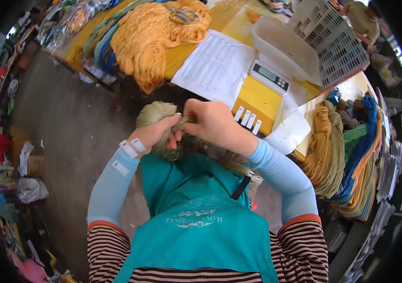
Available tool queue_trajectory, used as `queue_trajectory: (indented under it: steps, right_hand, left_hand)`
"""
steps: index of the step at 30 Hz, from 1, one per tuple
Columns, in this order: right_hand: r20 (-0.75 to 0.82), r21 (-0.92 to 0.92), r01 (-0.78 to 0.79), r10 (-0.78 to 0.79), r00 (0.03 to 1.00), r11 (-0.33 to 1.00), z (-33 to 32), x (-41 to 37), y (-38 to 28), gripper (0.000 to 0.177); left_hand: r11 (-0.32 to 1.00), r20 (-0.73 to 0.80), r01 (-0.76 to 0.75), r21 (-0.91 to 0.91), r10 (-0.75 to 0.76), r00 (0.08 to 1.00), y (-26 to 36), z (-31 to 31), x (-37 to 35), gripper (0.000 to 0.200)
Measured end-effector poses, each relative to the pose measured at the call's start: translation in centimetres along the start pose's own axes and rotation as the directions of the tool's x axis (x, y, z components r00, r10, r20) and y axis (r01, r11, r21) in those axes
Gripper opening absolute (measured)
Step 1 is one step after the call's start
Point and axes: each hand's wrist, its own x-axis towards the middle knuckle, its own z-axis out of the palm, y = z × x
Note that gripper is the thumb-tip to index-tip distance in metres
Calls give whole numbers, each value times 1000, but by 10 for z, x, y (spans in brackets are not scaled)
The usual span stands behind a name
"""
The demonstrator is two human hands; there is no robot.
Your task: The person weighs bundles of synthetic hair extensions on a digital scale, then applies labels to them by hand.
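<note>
Pale green yarn held up before chest, just off table front edge. Left hand closed round bundle, so loops not spilled. Right hand pinching strands at middle (fingertips hidden). Orange yarn piled at back left corner. Scale set near front edge, within reach.

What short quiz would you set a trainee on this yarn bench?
1. True or false: the scissors lie on the orange yarn.
2. What do the left hand and right hand grip? A) pale green skein B) a hammer C) a cup
3. Fill in: the scale stands on a ___ table.
Key: 1 true; 2 A; 3 yellow.
</note>
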Motion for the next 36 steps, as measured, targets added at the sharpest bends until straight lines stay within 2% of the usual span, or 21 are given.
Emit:
queue_trajectory:
  steps: [1,3,4,6,7,8,10,12,13,15,16,17,18,20,23,28,31,32,33,34,36]
  right_hand:
    - [159,148,-146,122,980,978,-3,-1,4,24]
    - [-125,407,151,-109,986,901,7,1,15,24]
    - [-97,385,122,-92,991,915,4,-1,15,26]
    - [-210,252,301,-251,945,920,10,4,5,28]
    - [-204,251,316,-269,941,915,19,5,-1,30]
    - [-176,226,315,-279,944,922,26,5,-10,29]
    - [-158,184,341,-314,936,922,39,5,-22,23]
    - [-233,184,450,-406,884,874,50,3,-26,18]
    - [-274,161,563,-511,815,811,49,-2,-29,16]
    - [-263,305,582,-520,813,754,43,-15,-33,17]
    - [-254,375,533,-469,846,758,32,-19,-29,17]
    - [-275,345,472,-393,877,811,18,-21,-25,15]
    - [-264,373,355,-268,926,857,8,-23,-17,14]
    - [-255,283,184,-112,961,941,-4,-24,13,18]
    - [-136,210,193,-167,977,958,-10,-21,29,20]
    - [-137,166,242,-221,966,956,2,-18,26,21]
    - [-165,288,235,-194,967,928,10,-19,25,35]
    - [-94,539,83,-38,995,838,11,-21,18,43]
    - [16,739,-76,95,995,670,11,-23,15,51]
    - [50,737,-72,52,997,672,15,-23,22,58]
    - [250,798,-267,106,962,540,10,-25,18,53]
  left_hand:
    - [1000,40,10,15,-11,999,-5,-2,5,30]
    - [997,131,50,58,-57,990,-14,-4,15,32]
    - [998,138,50,46,-56,989,-18,-2,19,31]
    - [991,154,61,119,-79,985,-20,0,27,23]
    - [957,217,-176,232,126,968,-37,-6,32,23]
    - [975,163,-212,58,201,966,-56,-6,35,26]
    - [906,52,-318,-280,345,937,-88,-3,38,40]
    - [876,92,-259,-408,321,943,-104,-7,48,40]
    - [855,115,-225,-467,312,943,-105,-7,50,40]
    - [928,292,-359,-103,373,881,-76,-20,42,38]
    - [890,376,-452,63,398,837,-49,-21,33,37]
    - [981,305,-150,-121,181,935,-55,-24,42,33]
    - [926,214,123,-357,-48,976,-60,-26,52,29]
    - [968,169,127,-219,-90,982,-19,-7,26,22]
    - [979,193,106,-174,-71,979,-11,-2,22,22]
    - [984,143,89,-155,-67,987,-6,9,18,19]
    - [987,91,36,-154,-22,996,-3,10,12,16]
    - [990,95,31,-141,-18,995,-3,9,10,15]
    - [991,101,27,-128,-14,995,-3,8,9,14]
    - [992,104,28,-126,-15,994,-3,7,7,14]
    - [997,107,-14,-77,22,994,-4,6,3,14]
